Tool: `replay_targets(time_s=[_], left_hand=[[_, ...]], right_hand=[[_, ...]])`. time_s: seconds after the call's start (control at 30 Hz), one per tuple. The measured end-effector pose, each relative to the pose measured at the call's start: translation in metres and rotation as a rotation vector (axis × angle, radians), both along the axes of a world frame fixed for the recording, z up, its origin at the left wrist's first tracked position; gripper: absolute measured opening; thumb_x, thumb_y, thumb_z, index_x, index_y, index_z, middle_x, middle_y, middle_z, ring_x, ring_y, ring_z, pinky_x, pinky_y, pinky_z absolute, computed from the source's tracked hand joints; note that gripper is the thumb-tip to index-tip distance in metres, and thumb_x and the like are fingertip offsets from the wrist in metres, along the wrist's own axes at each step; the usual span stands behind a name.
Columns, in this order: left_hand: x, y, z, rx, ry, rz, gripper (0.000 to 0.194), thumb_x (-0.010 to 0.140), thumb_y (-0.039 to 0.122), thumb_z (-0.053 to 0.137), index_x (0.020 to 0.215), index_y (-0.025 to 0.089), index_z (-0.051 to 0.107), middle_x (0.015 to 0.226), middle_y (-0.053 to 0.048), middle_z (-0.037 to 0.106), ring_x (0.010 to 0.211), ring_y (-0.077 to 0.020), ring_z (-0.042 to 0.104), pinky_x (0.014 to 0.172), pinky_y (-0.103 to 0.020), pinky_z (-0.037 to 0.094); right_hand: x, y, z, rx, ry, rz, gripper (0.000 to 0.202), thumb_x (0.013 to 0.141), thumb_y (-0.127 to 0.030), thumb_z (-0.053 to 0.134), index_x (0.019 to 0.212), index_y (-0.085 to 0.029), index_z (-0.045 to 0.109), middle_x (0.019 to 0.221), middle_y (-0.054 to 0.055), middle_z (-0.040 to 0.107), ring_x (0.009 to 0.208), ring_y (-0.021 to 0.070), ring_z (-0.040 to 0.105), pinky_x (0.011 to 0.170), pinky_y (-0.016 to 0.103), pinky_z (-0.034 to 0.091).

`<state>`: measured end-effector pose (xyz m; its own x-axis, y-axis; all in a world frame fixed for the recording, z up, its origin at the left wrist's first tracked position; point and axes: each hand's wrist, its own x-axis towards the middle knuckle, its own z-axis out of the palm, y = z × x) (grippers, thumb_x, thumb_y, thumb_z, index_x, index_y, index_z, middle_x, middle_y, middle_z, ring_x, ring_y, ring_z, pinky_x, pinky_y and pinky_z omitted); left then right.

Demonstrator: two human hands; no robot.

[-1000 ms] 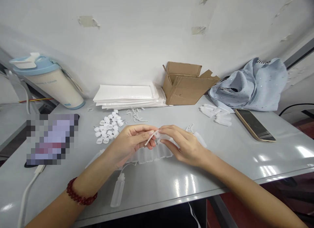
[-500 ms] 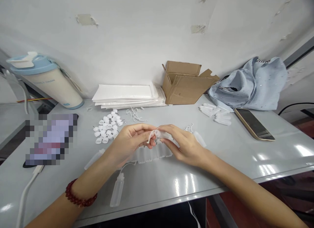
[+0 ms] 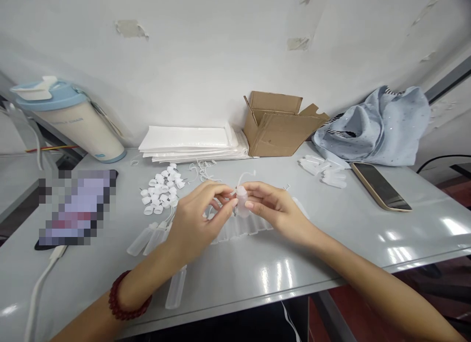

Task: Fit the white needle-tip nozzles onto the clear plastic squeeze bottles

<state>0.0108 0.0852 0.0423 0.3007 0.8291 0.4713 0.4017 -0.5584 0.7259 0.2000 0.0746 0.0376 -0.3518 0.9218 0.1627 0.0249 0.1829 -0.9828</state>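
A small translucent bottle point(image 3: 242, 204) is held at the middle of the table, with a thin white strap point(image 3: 246, 175) curling up from its neck. My right hand point(image 3: 274, 207) grips the bottle between thumb and fingers. Beside it, my left hand point(image 3: 202, 214) pinches the strap near the bottle's neck. Beneath my hands lies a row of clear bottles point(image 3: 235, 230). More bottles with straps point(image 3: 142, 240) lie left of my left forearm, and one bottle point(image 3: 175, 289) is near the front edge. White caps point(image 3: 162, 187) form a pile at the left.
Loose straps point(image 3: 200, 171) lie before a stack of white packets point(image 3: 187, 138). An open cardboard box point(image 3: 279, 131), a blue cloth bag point(image 3: 379, 126) and a phone point(image 3: 382, 187) are rightward, near clear pieces point(image 3: 324, 170). At left are a tumbler point(image 3: 81, 121) and a blurred phone point(image 3: 79, 207).
The held bottle has turned upright, and its strap now points up. My left hand has shifted its hold and lies slightly farther right, uncovering more bottles at the left.
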Motion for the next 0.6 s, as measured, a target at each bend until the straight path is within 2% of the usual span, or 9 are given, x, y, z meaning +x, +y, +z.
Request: replay_targets(time_s=[0.1,0.2,0.33,0.47,0.6], left_hand=[[-0.001,0.002,-0.006,0.375,0.135,-0.017,0.015,0.085,0.017,0.062,0.099,0.019,0.061,0.096,-0.006,0.067,0.086,-0.019,0.063,0.073,-0.032,0.054],[-0.002,0.007,-0.011,0.567,0.233,-0.108,0.034,0.085,0.02,0.063,0.118,0.019,0.054,0.111,-0.011,0.064,0.104,-0.0258,0.061,0.088,-0.042,0.052],[-0.003,0.01,-0.013,0.61,0.326,-0.199,0.05,0.085,0.026,0.065,0.129,0.013,0.045,0.12,-0.017,0.06,0.116,-0.0312,0.054,0.096,-0.05,0.049],[-0.003,0.01,-0.011,0.649,0.376,-0.176,0.048,0.084,0.023,0.066,0.125,0.007,0.047,0.116,-0.019,0.061,0.115,-0.0316,0.052,0.097,-0.049,0.049],[-0.002,0.01,-0.009,0.661,0.379,-0.17,0.042,0.083,0.021,0.066,0.119,0.006,0.05,0.112,-0.018,0.063,0.112,-0.0306,0.053,0.096,-0.047,0.05]], right_hand=[[0.0,0.002,0.003,-0.111,0.084,0.041,0.022,0.09,-0.021,0.058,0.111,-0.02,0.062,0.104,0.007,0.072,0.095,0.018,0.069,0.088,0.038,0.054],[-0.001,0.003,0.004,-0.189,0.168,0.092,0.025,0.089,-0.024,0.06,0.113,-0.019,0.064,0.104,0.009,0.072,0.097,0.019,0.069,0.091,0.04,0.053],[-0.001,0.005,0.001,-0.243,0.246,0.105,0.026,0.087,-0.023,0.063,0.112,-0.019,0.066,0.102,0.009,0.073,0.094,0.0186,0.069,0.085,0.036,0.055],[0.001,0.006,-0.003,-0.261,0.274,0.102,0.026,0.087,-0.022,0.063,0.112,-0.02,0.067,0.103,0.008,0.073,0.094,0.0182,0.07,0.085,0.035,0.055],[0.001,0.006,0.0,-0.262,0.258,0.141,0.027,0.088,-0.023,0.062,0.115,-0.019,0.066,0.105,0.008,0.073,0.097,0.0182,0.069,0.089,0.037,0.054]])
